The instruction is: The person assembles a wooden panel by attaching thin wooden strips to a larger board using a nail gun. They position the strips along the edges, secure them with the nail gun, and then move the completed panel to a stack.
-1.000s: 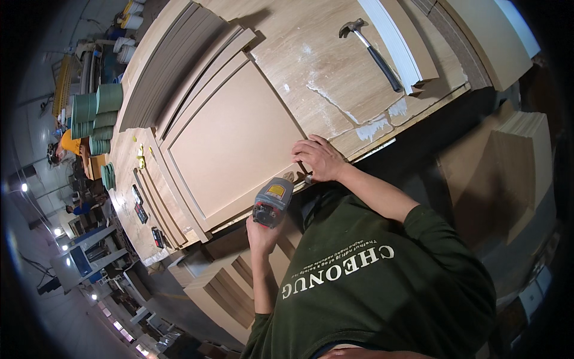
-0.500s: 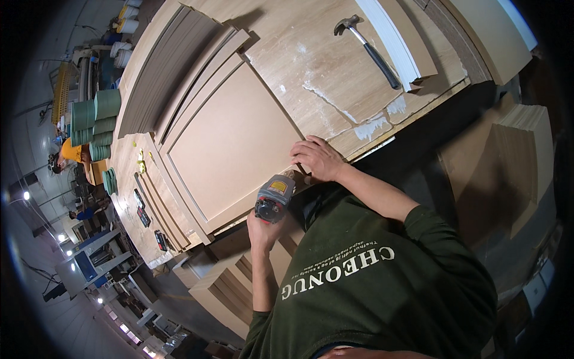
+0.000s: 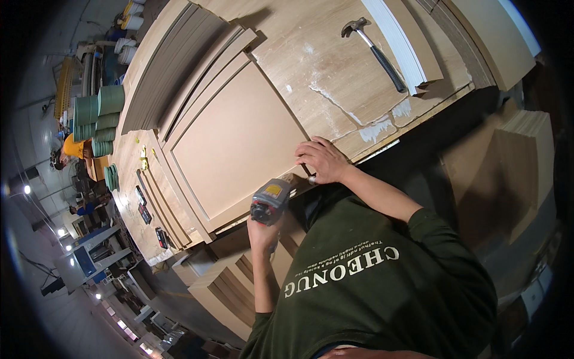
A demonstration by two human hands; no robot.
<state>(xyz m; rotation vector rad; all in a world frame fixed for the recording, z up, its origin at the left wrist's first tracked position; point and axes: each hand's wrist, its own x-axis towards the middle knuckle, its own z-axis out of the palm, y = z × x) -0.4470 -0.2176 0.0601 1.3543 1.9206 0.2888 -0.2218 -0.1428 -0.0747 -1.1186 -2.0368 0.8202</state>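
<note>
At the counter (image 3: pixel 323 66)'s near edge, the left hand (image 3: pixel 260 237) has its fingers round the drill (image 3: pixel 272 194)'s handle, the best hold; it's probably hefty, hard. The right hand (image 3: pixel 323 160) covers the panel (image 3: pixel 239 137)'s near right corner, clamping unclear; stiff-looking, suits edge holds.

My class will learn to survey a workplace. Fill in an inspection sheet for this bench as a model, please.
Surface: wooden bench, marked with white smears.
Job's things: framed panel along the near edge; power tool beside that edge, tip contact unclear.
Clutter: hammer, wood strips, yellow item, upright board stack.
Hands: left hand grips the power tool; right hand touches the panel's near right corner.
Cables: nothing seen at the power tool.
Surroundings: green stacks, person in orange.
</note>
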